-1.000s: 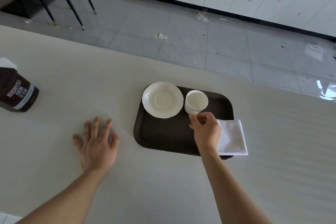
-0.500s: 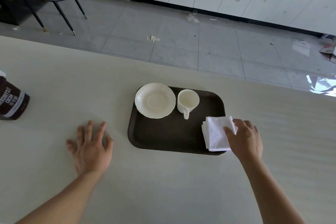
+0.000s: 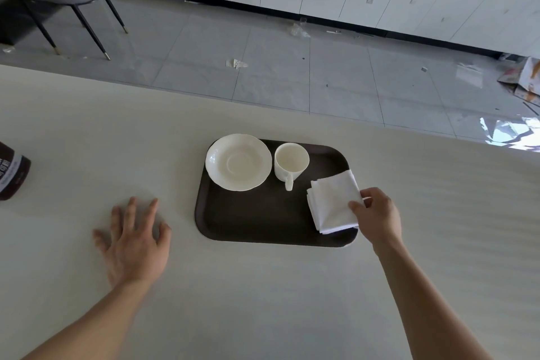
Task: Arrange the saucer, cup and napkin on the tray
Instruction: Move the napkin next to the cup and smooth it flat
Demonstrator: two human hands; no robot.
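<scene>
The folded white cloth napkin [image 3: 333, 204] lies on the right end of the dark brown rounded-rectangle plastic tray [image 3: 257, 222], turned a little askew so one corner reaches the tray's right rim. The right hand [image 3: 377, 215] pinches its right edge: the thumb lies on top of the cloth and the other fingers curl in at the edge (whether they tuck under the folds cannot be told). The rest of the napkin spreads left of the fingertips, toward the tray's middle.

Just left of the napkin stands the small white ceramic cup [image 3: 290, 164], upright, its handle pointing toward the person and apart from the cloth. Beside the cup sits the round cream ceramic saucer [image 3: 238, 162], overhanging the tray's far left corner.

The left hand [image 3: 136, 242] rests flat on the pale beige tabletop [image 3: 87, 140], fingers spread wide, holding nothing, well left of the tray. A dark brown container with a white label [image 3: 11, 174] stands at the table's left edge.
</scene>
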